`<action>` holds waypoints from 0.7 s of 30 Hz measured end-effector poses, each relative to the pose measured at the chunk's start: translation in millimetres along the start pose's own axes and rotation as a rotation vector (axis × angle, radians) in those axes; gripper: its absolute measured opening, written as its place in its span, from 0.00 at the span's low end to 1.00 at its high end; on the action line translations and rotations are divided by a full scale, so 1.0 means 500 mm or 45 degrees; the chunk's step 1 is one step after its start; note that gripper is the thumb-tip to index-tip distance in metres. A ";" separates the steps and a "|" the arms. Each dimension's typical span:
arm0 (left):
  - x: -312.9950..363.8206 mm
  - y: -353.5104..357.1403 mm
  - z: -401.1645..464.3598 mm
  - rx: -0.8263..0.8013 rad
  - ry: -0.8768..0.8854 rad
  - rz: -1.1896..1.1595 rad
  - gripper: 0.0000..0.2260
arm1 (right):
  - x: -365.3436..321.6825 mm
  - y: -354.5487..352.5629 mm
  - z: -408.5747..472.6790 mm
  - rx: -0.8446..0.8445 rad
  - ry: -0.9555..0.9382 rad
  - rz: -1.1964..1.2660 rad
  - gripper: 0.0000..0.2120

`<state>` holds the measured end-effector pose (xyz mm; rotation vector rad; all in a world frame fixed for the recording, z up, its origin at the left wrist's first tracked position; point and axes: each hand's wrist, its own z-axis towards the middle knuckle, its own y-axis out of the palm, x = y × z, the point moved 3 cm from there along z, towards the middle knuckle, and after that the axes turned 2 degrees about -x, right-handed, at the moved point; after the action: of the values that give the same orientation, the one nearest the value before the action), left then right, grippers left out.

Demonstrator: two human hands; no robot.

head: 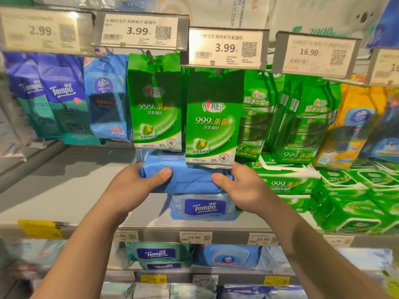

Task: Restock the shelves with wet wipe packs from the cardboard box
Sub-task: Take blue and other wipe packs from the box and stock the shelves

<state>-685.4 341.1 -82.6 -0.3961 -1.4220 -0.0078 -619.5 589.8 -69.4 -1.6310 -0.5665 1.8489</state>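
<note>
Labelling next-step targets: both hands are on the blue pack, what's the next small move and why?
Probably lower the soft blue wipe pack onto the blue Tempo pack with the plastic lid and let go. The left hand and right hand hold its ends just above that pack on the grey shelf.

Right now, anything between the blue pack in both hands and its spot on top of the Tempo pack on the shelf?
Partly. The blue pack, held by the left hand and right hand, sits just above the Tempo pack. The hanging green pack overlaps its top edge in front; the shelf beside it shows nothing else blocking.
</note>
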 end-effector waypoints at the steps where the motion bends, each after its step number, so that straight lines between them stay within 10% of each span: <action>1: 0.001 -0.001 0.001 0.002 0.004 -0.013 0.05 | -0.001 0.001 0.001 0.007 -0.007 0.005 0.16; 8: 0.009 0.026 0.019 -0.066 0.025 -0.022 0.05 | 0.021 -0.003 0.000 0.108 0.021 0.103 0.13; 21: -0.002 0.055 0.048 -0.174 0.037 0.398 0.16 | 0.058 -0.039 -0.030 0.162 0.101 -0.147 0.40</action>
<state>-701.7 373.2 -88.8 -0.7257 -1.3226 0.1431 -603.4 622.7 -79.6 -1.5478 -0.4876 1.6940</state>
